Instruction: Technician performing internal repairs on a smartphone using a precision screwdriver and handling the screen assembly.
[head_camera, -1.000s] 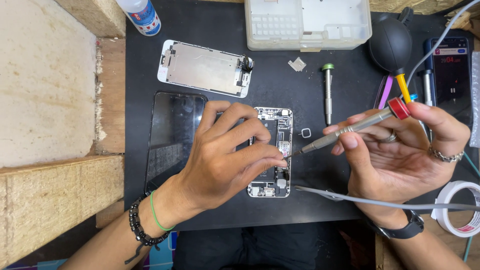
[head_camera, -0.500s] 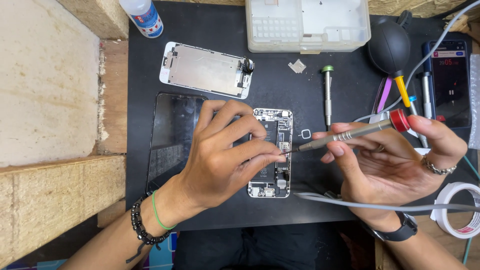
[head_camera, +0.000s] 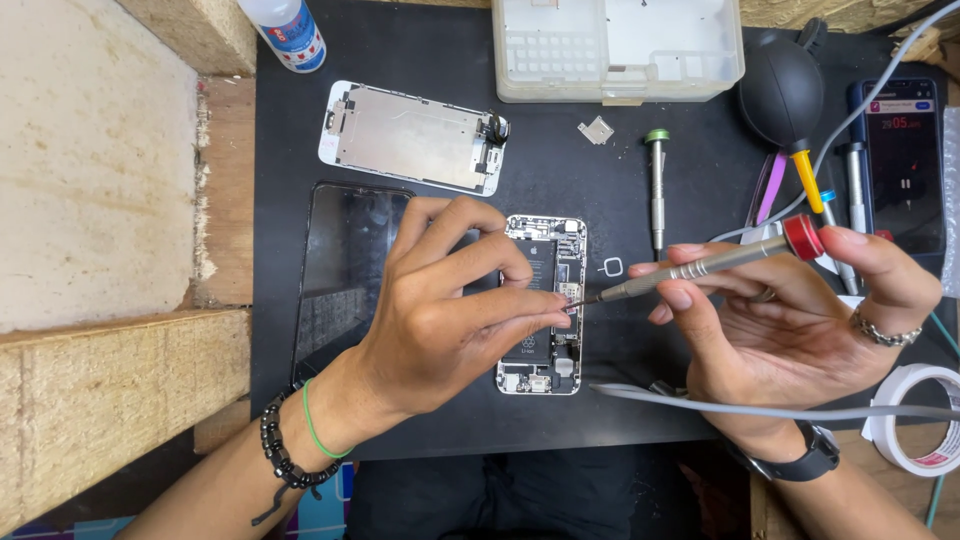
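An opened phone body (head_camera: 548, 250) lies on a black mat (head_camera: 600, 180), its battery and circuit board showing. My left hand (head_camera: 450, 310) rests over its left side, fingertips pinched near the board at the tip of a screwdriver. My right hand (head_camera: 790, 320) holds that red-capped metal screwdriver (head_camera: 700, 265) almost level, tip pointing left onto the board.
A detached screen plate (head_camera: 410, 135) and a dark glass panel (head_camera: 340, 260) lie left of the phone. A green-capped screwdriver (head_camera: 657, 190), small metal bracket (head_camera: 597, 129), white parts tray (head_camera: 610, 50), black air blower (head_camera: 785, 90), second phone (head_camera: 905, 160), tape roll (head_camera: 925, 435), grey cable (head_camera: 760, 408) and bottle (head_camera: 290, 30) surround them.
The screwdriver has tilted flatter and its tip has moved slightly up along the board. My right hand has shifted up and right. My left hand has barely moved.
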